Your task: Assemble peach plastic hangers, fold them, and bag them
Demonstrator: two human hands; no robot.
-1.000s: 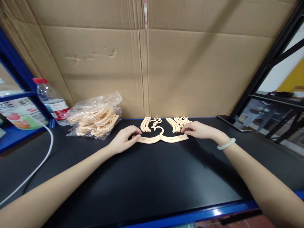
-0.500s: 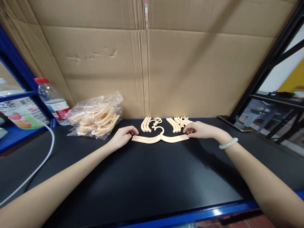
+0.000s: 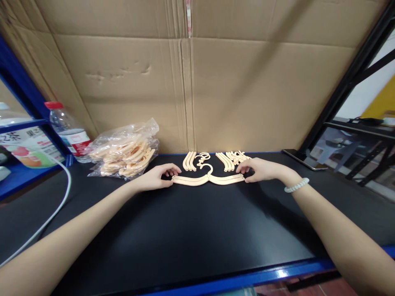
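A pale, cream-coloured clothes hanger (image 3: 193, 181) lies flat on the black tabletop, its curved hook pointing toward the cardboard. Two arms spread from its middle, each showing two long strips. My left hand (image 3: 159, 176) is at the hanger's left end, thumb and fingers apart, the thumb close to the tip. At the opposite end my right hand (image 3: 259, 169) has its fingers apart around the right tip. Whether either hand presses on the hanger is hard to see. Behind it lie loose curved hanger arms (image 3: 189, 161), more arms (image 3: 226, 161) and loose hooks (image 3: 203, 158).
A clear plastic bag (image 3: 126, 150) full of hanger parts sits at the back left, beside a red-capped bottle (image 3: 69, 131). A phone (image 3: 304, 159) lies at the back right. A white cable (image 3: 58, 205) crosses the left side. Cardboard (image 3: 247, 94) stands behind the table.
My left hand has shifted slightly, its thumb lower and further from the fingers. My right hand has barely moved, its thumb a little lower. The hanger stays in place.
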